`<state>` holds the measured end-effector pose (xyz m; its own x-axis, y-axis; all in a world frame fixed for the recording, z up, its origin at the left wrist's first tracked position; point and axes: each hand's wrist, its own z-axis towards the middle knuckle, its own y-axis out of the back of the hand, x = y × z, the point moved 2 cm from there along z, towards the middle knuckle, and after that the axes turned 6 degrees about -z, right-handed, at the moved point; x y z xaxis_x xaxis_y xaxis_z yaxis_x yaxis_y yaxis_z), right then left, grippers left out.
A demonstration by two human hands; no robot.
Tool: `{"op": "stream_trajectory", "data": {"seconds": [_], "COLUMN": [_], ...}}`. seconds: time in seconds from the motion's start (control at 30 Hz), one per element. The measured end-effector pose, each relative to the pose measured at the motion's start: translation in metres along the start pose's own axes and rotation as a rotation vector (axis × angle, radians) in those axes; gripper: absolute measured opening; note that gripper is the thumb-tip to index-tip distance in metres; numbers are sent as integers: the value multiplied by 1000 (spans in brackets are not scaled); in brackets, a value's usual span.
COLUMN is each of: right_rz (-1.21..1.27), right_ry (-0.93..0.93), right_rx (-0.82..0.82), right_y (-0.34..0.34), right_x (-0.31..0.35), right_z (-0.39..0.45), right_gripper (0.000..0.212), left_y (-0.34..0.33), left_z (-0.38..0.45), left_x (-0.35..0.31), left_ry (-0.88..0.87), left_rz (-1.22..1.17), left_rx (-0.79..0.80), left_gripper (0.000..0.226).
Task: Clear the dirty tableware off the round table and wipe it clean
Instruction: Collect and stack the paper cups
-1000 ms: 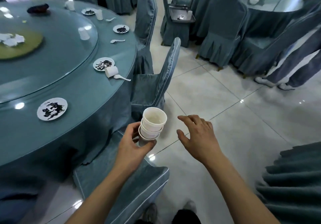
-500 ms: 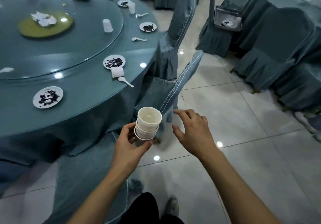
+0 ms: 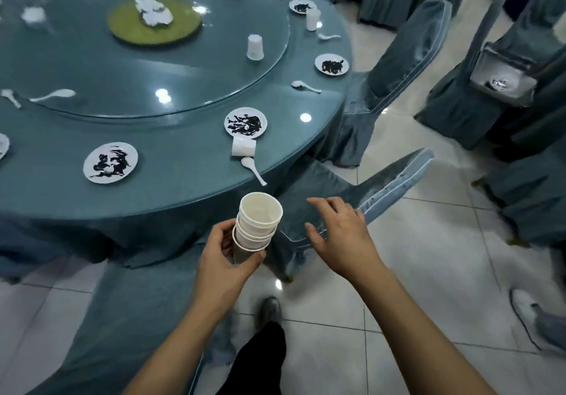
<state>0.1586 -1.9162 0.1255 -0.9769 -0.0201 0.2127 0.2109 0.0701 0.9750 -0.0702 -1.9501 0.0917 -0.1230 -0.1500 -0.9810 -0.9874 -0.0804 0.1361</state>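
Now closer to surface [image 3: 183, 198] — our left hand [image 3: 226, 259] grips cup stack [image 3: 255, 223], right hand [image 3: 340, 235] empty, fingers spread; tipped cup [image 3: 243, 147] next.

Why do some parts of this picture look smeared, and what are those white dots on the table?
Head view: the far rim of the round table and the shoe at the right edge are motion-blurred; the stack of cups in the left hand is sharp. The dots are ceiling lights reflected on the glass turntable. The wide lens bends the chairs.
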Motion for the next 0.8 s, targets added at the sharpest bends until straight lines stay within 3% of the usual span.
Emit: {"op": "stream_trajectory", "data": {"seconds": [0.4, 0.8], "right_rz": [-60, -210], "right_ry": [251, 542], "right_rx": [84, 194], "right_y": [-12, -87], "right_x": [16, 90], "right_z": [176, 342], "right_gripper": [49, 66], "left_y": [-9, -12], "left_z": [101, 122], "left_x": [-5, -4], "left_ry": [86, 239], "left_rz": [-67, 29], "left_rx": [-223, -517], "left_gripper": [62, 61]}}
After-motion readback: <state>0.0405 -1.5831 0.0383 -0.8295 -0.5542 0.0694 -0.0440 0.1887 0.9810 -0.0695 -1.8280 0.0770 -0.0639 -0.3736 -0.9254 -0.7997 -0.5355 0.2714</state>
